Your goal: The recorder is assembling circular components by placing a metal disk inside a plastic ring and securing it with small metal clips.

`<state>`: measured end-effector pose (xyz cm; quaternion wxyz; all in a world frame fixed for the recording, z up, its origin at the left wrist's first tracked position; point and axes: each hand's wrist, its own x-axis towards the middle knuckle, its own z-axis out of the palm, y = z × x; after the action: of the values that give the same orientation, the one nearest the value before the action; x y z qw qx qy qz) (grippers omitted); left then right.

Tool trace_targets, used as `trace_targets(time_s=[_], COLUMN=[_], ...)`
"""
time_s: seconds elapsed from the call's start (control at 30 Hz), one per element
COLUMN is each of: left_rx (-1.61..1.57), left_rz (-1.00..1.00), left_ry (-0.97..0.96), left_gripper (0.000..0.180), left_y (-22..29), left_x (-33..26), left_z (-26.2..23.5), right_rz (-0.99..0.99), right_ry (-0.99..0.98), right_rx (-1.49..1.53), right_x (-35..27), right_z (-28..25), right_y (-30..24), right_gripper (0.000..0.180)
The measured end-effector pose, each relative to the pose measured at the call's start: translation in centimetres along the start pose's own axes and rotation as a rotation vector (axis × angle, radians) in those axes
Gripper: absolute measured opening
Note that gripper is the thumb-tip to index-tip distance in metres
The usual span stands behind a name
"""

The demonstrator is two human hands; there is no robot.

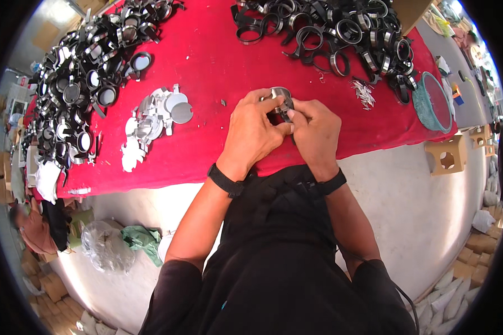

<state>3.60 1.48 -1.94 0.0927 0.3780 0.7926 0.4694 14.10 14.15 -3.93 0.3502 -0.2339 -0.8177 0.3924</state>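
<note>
Both my hands meet over the near part of the red cloth, around one black ring part with a shiny metal band (pixel 280 92). My left hand (pixel 252 129) is closed on the ring from the left, its fingers over the top. From the right, my right hand (pixel 317 133) pinches the ring's near side, thumb and fingertips together. Fingers hide much of the part, and anything smaller between them cannot be made out. Left of my hands lies a loose pile of flat silvery discs with tabs (pixel 181 112). Small pale pins (pixel 363 94) lie in a heap to the right.
A large heap of black ring parts with discs in them (pixel 106 96) covers the table's left. More black rings (pixel 311 38) are heaped at the far right. A green mesh basket (pixel 432 103) stands at the right edge. A cardboard box (pixel 446 157) sits below it.
</note>
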Motion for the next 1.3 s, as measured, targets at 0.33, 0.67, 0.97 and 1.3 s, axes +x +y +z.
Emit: trace_targets(time_s=[0.33,0.67,0.97,1.3], left_rx=[-0.152,-1.145,-1.513,-0.321], left_rz=[-0.012,-0.09,-0.052,-0.093], left_ry=[-0.121,-0.395,-0.469,-0.108], left_gripper=[0.065,0.087,0.091,0.067], left_y=[-1.8,-3.1,-2.0,-2.3], left_x=[0.4,-1.9,-2.4,-2.0], left_z=[-0.9,-3.8,-4.4,-2.2], right_rz=[0.293,0.31,0.224,-0.126], right_ry=[-0.023,0.051,-0.009,-0.039], right_rx=[0.363,0.41,0.388,-0.145], right_x=[-2.2,-3.0,-2.9,-1.2], right_z=[-1.2,-4.4,-4.4,-2.5], right_y=[1.8,1.5,0.6,-1.1], right_gripper=[0.015,0.013,0.013,0.007])
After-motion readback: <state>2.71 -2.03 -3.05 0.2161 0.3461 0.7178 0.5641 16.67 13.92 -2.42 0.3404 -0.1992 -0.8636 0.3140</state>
